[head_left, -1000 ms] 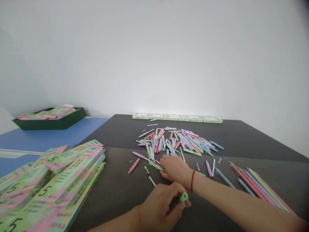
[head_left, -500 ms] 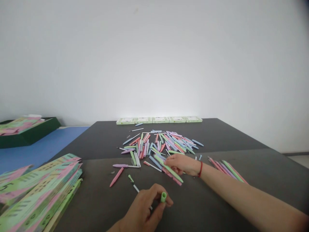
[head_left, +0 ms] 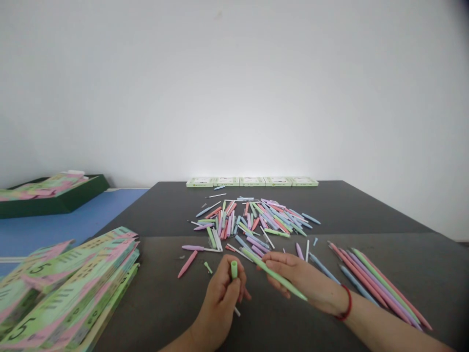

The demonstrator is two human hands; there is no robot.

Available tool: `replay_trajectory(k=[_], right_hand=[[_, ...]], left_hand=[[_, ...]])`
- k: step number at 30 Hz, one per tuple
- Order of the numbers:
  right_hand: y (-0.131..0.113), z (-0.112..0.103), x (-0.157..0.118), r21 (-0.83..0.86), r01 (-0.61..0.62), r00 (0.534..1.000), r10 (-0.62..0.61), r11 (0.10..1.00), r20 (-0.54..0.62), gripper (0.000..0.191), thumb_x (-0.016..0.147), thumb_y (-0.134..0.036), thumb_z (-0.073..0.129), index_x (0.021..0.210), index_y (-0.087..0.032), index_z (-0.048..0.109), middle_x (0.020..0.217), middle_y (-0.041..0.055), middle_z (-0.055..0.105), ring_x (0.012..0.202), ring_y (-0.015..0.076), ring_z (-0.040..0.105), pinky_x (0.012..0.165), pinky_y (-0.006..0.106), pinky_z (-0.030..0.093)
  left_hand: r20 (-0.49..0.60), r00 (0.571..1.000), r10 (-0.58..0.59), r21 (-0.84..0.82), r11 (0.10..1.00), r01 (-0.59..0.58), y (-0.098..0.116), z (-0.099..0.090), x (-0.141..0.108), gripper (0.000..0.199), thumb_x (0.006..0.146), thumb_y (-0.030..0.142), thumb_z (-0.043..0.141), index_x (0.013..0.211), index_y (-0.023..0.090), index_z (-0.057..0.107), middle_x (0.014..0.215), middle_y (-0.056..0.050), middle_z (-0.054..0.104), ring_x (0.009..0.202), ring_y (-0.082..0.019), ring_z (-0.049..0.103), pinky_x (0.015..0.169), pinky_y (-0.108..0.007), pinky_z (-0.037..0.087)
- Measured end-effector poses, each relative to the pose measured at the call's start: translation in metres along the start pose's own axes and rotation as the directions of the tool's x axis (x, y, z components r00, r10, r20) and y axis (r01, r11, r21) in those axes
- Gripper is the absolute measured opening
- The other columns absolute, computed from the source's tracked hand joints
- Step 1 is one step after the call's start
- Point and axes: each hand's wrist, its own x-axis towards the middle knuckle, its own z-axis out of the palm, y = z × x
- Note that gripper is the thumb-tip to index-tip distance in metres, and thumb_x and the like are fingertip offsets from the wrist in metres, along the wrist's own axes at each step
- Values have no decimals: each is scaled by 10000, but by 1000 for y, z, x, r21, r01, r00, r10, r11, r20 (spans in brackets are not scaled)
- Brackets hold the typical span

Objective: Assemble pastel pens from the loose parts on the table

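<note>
My left hand is closed around a light green pen tube, its open round end facing up. The end of a thin white stick shows just below that hand. To its right, my right hand pinches a longer green pen barrel that slants down to a pointed tip at the right. Beyond both hands spreads a loose pile of pastel pen parts. A small green pen piece and a pink pen barrel lie left of my left hand.
A row of pen pieces lies at the right. Printed cardboard packs are stacked at the left, with a dark green tray behind on a blue surface. Several flat boxes line the table's far edge by the wall.
My right hand has drawn back from the pile, lifting the green pen barrel toward my left hand. My left hand has risen a little with its tube. The view has shifted slightly.
</note>
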Motion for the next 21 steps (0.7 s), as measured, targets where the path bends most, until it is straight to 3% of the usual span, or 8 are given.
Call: replay_trajectory(k=[2, 5, 8, 10, 13, 16, 21], right_hand=[[-2, 7, -7, 166, 6, 1000, -9, 986, 17, 269, 857, -442, 532, 917, -181, 559, 587, -58, 459, 464, 72, 385, 419, 180, 301], [-5, 17, -13, 295, -77, 993, 48, 952, 106, 221, 865, -387, 540, 940, -180, 545, 622, -56, 456, 444, 45, 349, 380, 151, 244], [-3, 25, -13, 265, -110, 986, 71, 958, 153, 198, 886, -366, 500, 924, -175, 536, 643, -45, 481, 431, 35, 359, 366, 136, 250], [0, 31, -11, 183, -58, 989, 32, 981, 141, 201, 893, -362, 480, 940, -175, 534, 663, -33, 513, 441, 43, 416, 380, 140, 316], [0, 37, -6, 148, 37, 993, -54, 988, 108, 323, 862, -292, 508, 1176, -227, 469, 722, -32, 547, 460, 64, 479, 403, 164, 397], [-2, 35, 0, 330, 49, 993, -83, 943, 89, 633, 796, -195, 514, 1368, -327, 277, 770, -41, 544, 456, 74, 480, 387, 178, 403], [-4, 16, 10, 607, 83, 993, -116, 790, 16, 553, 767, -151, 488, 1280, -313, 363, 672, -66, 449, 473, 78, 418, 414, 172, 392]], left_hand=[[-75, 997, -30, -152, 988, 19, -5, 0, 4, 109, 893, 243, 448, 793, 200, 457, 610, 61, 396, 506, -97, 391, 552, -244, 454], [-141, 985, -102, -307, 950, 54, -10, 0, 8, 135, 866, 314, 527, 914, 193, 493, 581, 77, 367, 479, -86, 344, 500, -225, 432], [-149, 971, -186, -389, 914, 115, -11, 1, 9, 231, 852, 373, 565, 958, 172, 525, 533, 91, 320, 459, -77, 312, 463, -200, 388], [-108, 971, -213, -414, 897, 151, -11, 2, 8, 233, 847, 386, 577, 892, 160, 545, 501, 98, 296, 439, -66, 277, 438, -184, 351], [-60, 974, -219, -411, 895, 176, -11, 3, 8, 269, 824, 383, 617, 966, 165, 551, 511, 92, 357, 432, -62, 306, 424, -177, 321], [-90, 977, -195, -439, 888, 137, -10, 2, 9, 350, 818, 388, 621, 1085, 184, 524, 547, 84, 389, 445, -72, 329, 429, -185, 334], [-84, 979, -187, -487, 865, 123, -6, -1, 12, 245, 833, 344, 589, 1005, 172, 558, 563, 76, 379, 441, -72, 298, 423, -192, 333]])
